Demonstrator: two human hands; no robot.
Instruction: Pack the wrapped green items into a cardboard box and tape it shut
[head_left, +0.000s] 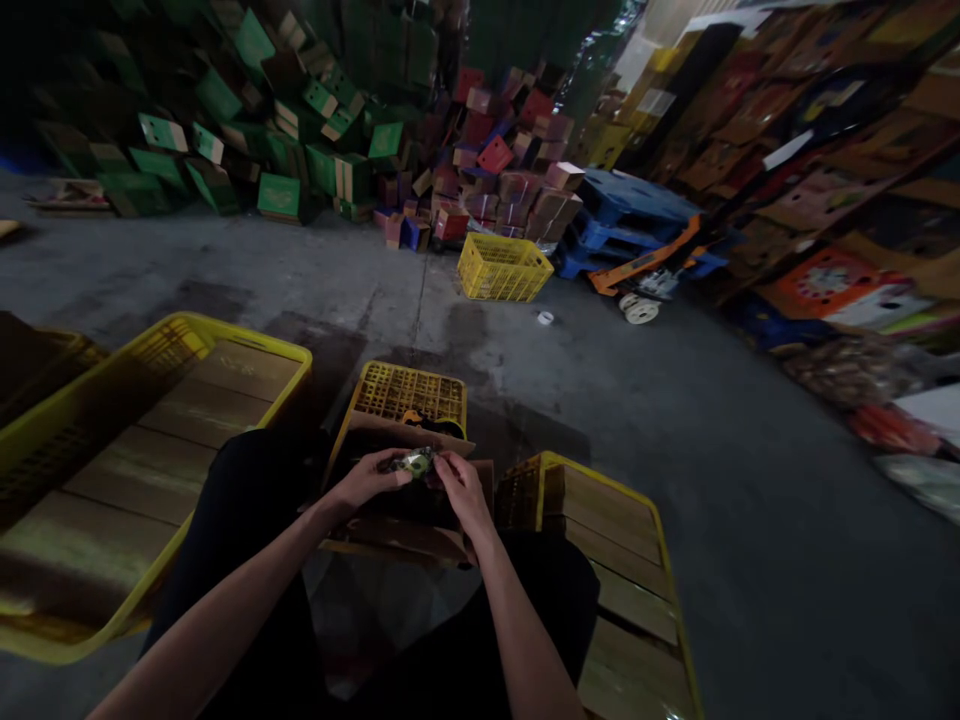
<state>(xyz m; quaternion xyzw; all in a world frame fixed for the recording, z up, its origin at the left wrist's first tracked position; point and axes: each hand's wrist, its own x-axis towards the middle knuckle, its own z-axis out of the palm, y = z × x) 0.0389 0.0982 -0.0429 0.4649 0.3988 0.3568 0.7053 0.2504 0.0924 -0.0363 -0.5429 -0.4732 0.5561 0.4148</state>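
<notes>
My left hand and my right hand meet over an open brown cardboard box that rests on my lap. Both pinch a small greenish object between their fingertips; it is too small and dim to name. Beyond the box stands a yellow crate with a dark and orange item inside. My legs in dark trousers show on either side of the box.
A yellow crate lined with cardboard sits at my left, another at my right. Farther off are a yellow crate, blue pallets, an orange pallet jack, and heaps of green and reddish boxes.
</notes>
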